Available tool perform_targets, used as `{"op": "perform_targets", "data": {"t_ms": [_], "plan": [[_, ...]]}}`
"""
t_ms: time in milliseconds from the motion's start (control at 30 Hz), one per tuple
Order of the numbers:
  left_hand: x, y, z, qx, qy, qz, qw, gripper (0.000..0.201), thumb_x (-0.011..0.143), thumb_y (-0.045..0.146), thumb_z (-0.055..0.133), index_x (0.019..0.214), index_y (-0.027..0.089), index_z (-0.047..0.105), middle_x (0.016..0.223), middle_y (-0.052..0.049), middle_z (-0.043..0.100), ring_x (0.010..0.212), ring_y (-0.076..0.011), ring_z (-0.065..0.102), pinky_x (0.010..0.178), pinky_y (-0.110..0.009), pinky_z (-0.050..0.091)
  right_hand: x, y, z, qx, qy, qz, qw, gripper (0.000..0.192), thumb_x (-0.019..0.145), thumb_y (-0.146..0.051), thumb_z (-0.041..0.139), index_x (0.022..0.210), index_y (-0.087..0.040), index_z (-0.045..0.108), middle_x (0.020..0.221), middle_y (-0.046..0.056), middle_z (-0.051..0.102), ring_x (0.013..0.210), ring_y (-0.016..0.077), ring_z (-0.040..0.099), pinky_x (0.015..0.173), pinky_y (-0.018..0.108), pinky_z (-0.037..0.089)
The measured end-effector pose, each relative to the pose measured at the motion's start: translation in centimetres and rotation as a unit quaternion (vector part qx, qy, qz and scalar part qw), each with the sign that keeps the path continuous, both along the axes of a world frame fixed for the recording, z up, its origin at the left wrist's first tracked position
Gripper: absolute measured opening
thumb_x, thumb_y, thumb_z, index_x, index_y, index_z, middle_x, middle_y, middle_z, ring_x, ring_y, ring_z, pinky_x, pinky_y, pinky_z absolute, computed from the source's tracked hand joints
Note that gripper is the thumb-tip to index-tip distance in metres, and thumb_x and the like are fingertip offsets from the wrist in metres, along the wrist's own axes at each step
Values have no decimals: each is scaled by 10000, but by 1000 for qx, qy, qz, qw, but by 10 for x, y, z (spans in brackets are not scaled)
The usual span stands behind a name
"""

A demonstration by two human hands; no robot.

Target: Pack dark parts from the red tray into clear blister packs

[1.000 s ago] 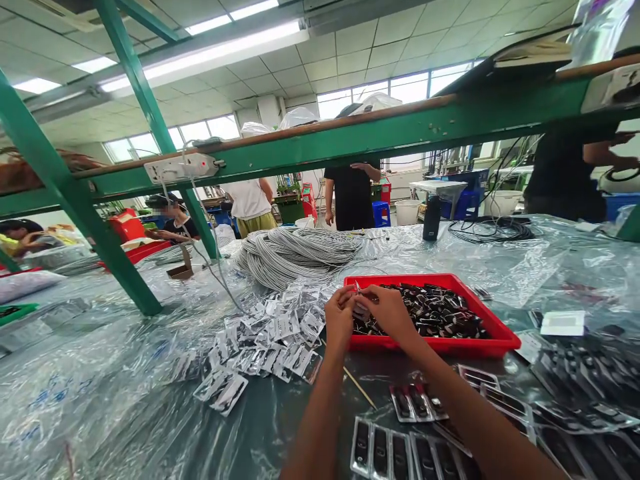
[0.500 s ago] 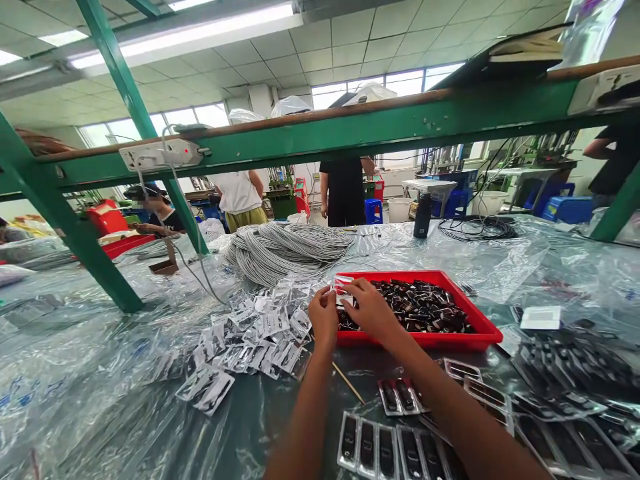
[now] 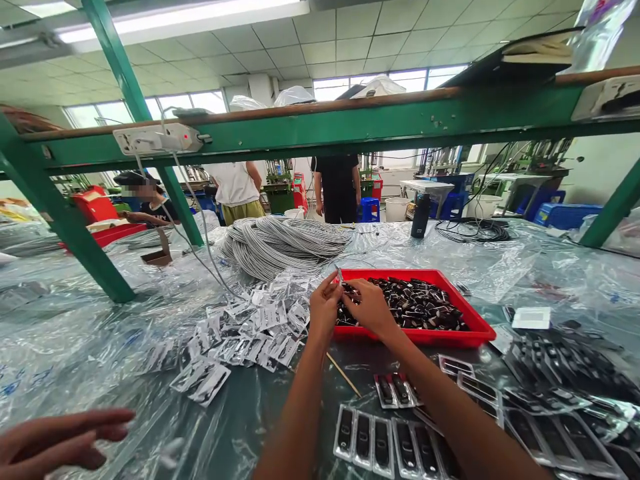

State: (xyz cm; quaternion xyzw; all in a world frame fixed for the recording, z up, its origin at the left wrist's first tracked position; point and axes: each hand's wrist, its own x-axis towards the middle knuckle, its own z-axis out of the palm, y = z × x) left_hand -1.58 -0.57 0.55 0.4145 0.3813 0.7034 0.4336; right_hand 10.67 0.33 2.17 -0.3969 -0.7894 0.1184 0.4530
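Note:
My left hand [image 3: 324, 308] is closed in a pinch on a small plastic packet [image 3: 340, 273], seen nearly edge-on above the fingertips. My right hand [image 3: 371, 308] meets it from the other side, its fingers bent and pinched at the packet's lower part. Both hands are over the left end of a red tray [image 3: 480, 325] filled with small black parts [image 3: 423, 305]. To the left of my hands lies a heap of small clear packets with white print [image 3: 260, 320]. What is inside the held packet is hidden by my fingers.
Another person's hand [image 3: 60, 437] reaches in at the lower left. A thin wooden stick [image 3: 344, 375] and black items in clear blister packs [image 3: 363, 437] lie near my forearms. Behind are a grey cable coil [image 3: 285, 247], a dark bottle [image 3: 421, 217] and a green shelf beam [image 3: 320, 133].
The packet between my hands has turned from face-on to nearly edge-on, and my fingers have drawn closer together. Another person's hand has come into view at the lower left.

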Motion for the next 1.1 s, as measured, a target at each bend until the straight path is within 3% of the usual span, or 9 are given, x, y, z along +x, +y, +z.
{"op": "perform_targets", "data": {"t_ms": [133,267,367,467,633,767,867,967,1100], "plan": [[-7,-5,6,4,29,-36,999,546,633,307,809,1147,156,706,746,-7,683,654,-114,628,676,-243,507,10,2,7,-67,52,37,996,162,822,-244,678,953,-199,761,959,70,769,867,227,714,842,358,558],[-9,-7,8,0,89,-64,994,444,649,298,807,1067,167,739,734,-9,688,642,-134,653,686,-271,543,28,8,13,-130,38,73,988,152,794,-296,700,858,-181,776,834,55,779,757,222,727,781,345,565],[-5,-5,8,-10,99,-48,994,376,662,252,797,1024,168,739,708,1,685,626,-143,665,673,-283,559,37,11,16,-126,23,92,987,173,809,-258,633,871,-179,774,795,41,776,723,213,729,752,329,563],[-1,-1,8,-51,98,9,994,303,694,189,768,991,146,724,702,-13,697,588,-146,669,629,-278,560,44,15,18,-108,40,55,992,182,788,-239,603,849,-176,763,760,42,769,723,218,728,753,330,561],[0,2,8,-96,75,75,990,237,748,200,725,977,141,705,693,-16,699,563,-139,667,598,-256,549,60,26,22,-72,126,-85,986,215,786,-314,570,849,-179,725,775,61,762,748,234,716,794,369,553],[3,3,7,-95,80,102,987,275,767,209,679,1034,143,685,752,-26,696,594,-145,671,606,-258,535,72,29,30,-47,159,-109,980,268,813,-363,534,885,-174,710,762,62,745,735,222,694,789,370,546],[-2,2,8,-95,84,163,979,302,787,207,604,1073,131,666,774,-24,668,575,-125,633,601,-254,514,74,27,35,-41,173,-99,979,311,830,-371,510,946,-167,714,774,64,731,734,214,682,725,342,549],[-24,0,17,-92,102,273,952,351,810,211,510,1121,121,643,752,-11,628,561,-113,577,610,-258,498,71,27,34,-40,153,-88,983,359,858,-373,490,1030,-153,717,834,79,729,767,214,677,740,347,548],[-69,-20,47,-52,168,461,869,403,782,156,442,1132,133,640,993,-86,659,912,-182,633,866,-315,500,65,28,29,-42,43,-80,995,356,845,-304,543,1114,-148,716,936,103,709,860,234,668,865,399,533]]}}
